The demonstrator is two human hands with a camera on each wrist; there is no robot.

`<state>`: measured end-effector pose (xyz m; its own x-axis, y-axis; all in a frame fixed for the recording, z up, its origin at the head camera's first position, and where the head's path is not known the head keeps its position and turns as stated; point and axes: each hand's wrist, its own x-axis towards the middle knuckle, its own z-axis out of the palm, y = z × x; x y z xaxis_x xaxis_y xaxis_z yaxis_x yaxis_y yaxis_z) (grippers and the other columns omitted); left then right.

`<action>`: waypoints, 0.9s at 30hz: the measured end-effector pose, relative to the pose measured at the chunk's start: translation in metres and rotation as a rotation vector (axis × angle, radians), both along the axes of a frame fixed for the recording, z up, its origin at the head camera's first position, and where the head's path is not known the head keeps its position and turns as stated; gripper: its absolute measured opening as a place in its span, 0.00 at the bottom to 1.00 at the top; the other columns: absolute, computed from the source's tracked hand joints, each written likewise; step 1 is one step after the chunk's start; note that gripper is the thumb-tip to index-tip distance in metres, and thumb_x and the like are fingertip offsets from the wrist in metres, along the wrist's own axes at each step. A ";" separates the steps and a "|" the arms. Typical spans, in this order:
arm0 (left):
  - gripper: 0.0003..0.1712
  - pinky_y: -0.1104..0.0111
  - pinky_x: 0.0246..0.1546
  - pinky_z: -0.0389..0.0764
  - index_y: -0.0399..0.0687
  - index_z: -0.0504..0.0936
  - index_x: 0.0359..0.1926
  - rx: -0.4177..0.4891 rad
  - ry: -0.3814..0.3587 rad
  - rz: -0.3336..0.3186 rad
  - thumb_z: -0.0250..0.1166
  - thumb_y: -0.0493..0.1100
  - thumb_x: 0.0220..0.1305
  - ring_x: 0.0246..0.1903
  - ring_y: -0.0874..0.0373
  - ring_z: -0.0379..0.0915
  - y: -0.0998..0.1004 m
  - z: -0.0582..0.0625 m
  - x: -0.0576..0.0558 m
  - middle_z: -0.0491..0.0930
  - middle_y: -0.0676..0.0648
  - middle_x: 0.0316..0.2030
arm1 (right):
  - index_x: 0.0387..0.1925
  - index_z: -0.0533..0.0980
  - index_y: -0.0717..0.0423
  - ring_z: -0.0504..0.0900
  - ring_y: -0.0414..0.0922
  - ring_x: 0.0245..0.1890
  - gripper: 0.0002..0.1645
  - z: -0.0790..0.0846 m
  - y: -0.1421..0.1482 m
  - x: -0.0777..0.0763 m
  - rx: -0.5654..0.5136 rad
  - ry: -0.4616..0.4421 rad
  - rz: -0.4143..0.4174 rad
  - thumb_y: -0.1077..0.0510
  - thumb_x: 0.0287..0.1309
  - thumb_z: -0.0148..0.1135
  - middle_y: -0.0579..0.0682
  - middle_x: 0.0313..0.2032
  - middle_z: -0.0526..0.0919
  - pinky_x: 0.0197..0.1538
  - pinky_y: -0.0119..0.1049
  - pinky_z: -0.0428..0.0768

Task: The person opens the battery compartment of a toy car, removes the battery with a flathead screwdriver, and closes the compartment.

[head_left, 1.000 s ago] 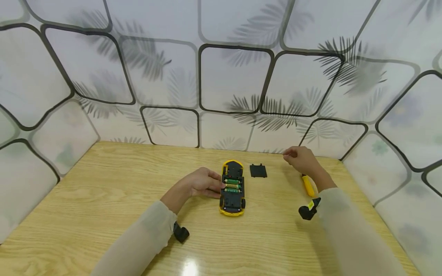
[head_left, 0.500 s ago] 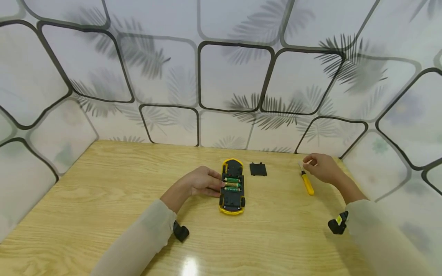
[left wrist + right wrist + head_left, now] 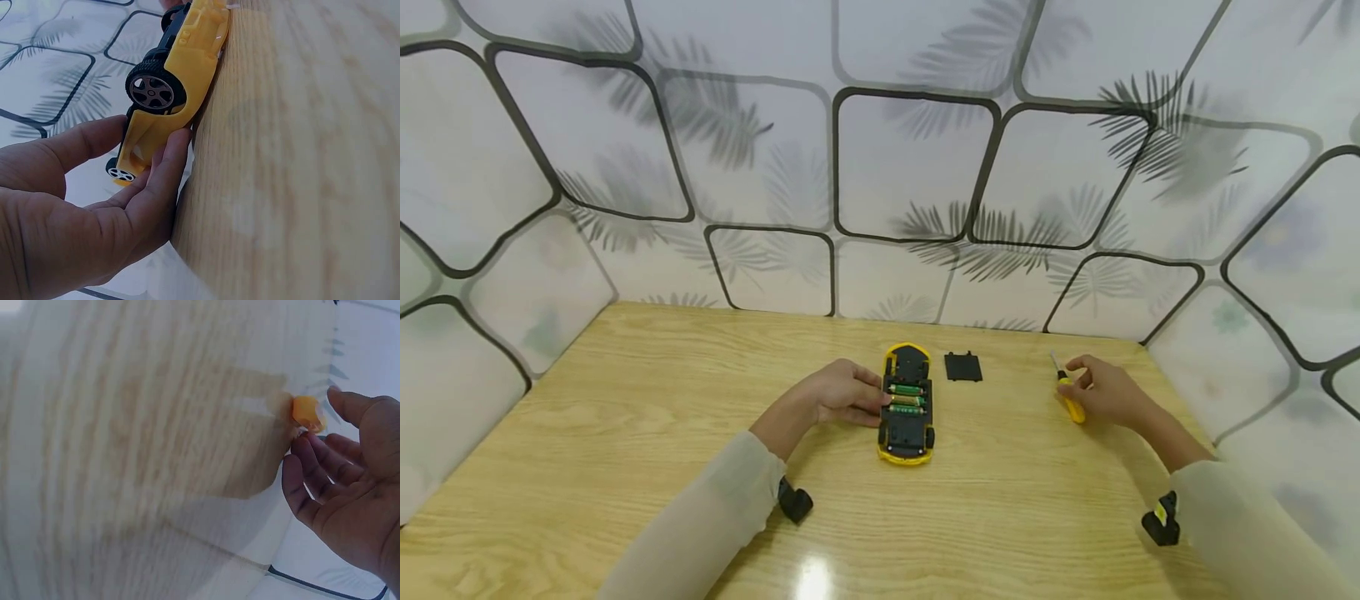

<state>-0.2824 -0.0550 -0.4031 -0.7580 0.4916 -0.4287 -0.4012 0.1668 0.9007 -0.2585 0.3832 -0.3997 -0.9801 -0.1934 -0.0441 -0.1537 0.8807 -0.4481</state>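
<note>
Right hand (image 3: 1108,392) moved to screwdriver (image 3: 1074,409), spread, left hand (image 3: 846,394) pinching car (image 3: 907,431), batteries' print (image 3: 907,410) illegible

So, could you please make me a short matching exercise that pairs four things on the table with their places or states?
Things:
1. toy car
2. batteries
3. black cover
4. screwdriver

Places or states:
A. three, lying side by side
B. yellow-handled, at the right hand
C. underside up, held by the left hand
D. lying flat, apart from both hands

Pairs: 1-C, 2-A, 3-D, 4-B.
</note>
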 end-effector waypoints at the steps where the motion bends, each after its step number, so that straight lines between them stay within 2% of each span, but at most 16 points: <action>1: 0.32 0.54 0.50 0.88 0.25 0.65 0.71 0.000 0.004 -0.002 0.65 0.30 0.70 0.50 0.44 0.83 0.000 0.000 0.000 0.79 0.32 0.56 | 0.61 0.69 0.75 0.84 0.50 0.36 0.33 -0.001 -0.001 0.001 0.001 0.000 -0.007 0.50 0.70 0.64 0.58 0.38 0.86 0.38 0.44 0.84; 8: 0.33 0.54 0.50 0.87 0.25 0.64 0.72 0.004 0.002 -0.002 0.64 0.30 0.70 0.51 0.42 0.83 0.000 0.000 -0.001 0.78 0.31 0.57 | 0.62 0.65 0.79 0.80 0.46 0.30 0.39 -0.010 -0.006 0.004 0.030 0.040 0.000 0.49 0.71 0.64 0.57 0.34 0.84 0.34 0.43 0.82; 12: 0.32 0.54 0.50 0.87 0.25 0.64 0.72 0.003 0.007 -0.008 0.63 0.30 0.71 0.51 0.43 0.83 0.000 0.001 0.000 0.78 0.32 0.56 | 0.62 0.64 0.80 0.75 0.43 0.25 0.37 -0.015 -0.008 0.005 0.034 0.060 -0.003 0.50 0.72 0.63 0.53 0.30 0.81 0.29 0.38 0.76; 20: 0.30 0.55 0.49 0.88 0.26 0.68 0.70 0.000 0.005 -0.006 0.64 0.30 0.70 0.48 0.45 0.84 0.000 0.000 0.000 0.81 0.33 0.53 | 0.61 0.64 0.82 0.68 0.41 0.18 0.32 -0.019 -0.008 0.003 0.053 0.110 0.021 0.57 0.72 0.61 0.46 0.19 0.74 0.24 0.35 0.70; 27: 0.30 0.55 0.49 0.88 0.26 0.68 0.70 0.002 0.010 -0.005 0.64 0.30 0.70 0.48 0.44 0.84 0.000 0.000 0.001 0.81 0.33 0.53 | 0.58 0.70 0.80 0.78 0.45 0.26 0.25 -0.016 -0.008 -0.001 0.080 0.100 0.021 0.61 0.71 0.61 0.51 0.26 0.81 0.31 0.44 0.80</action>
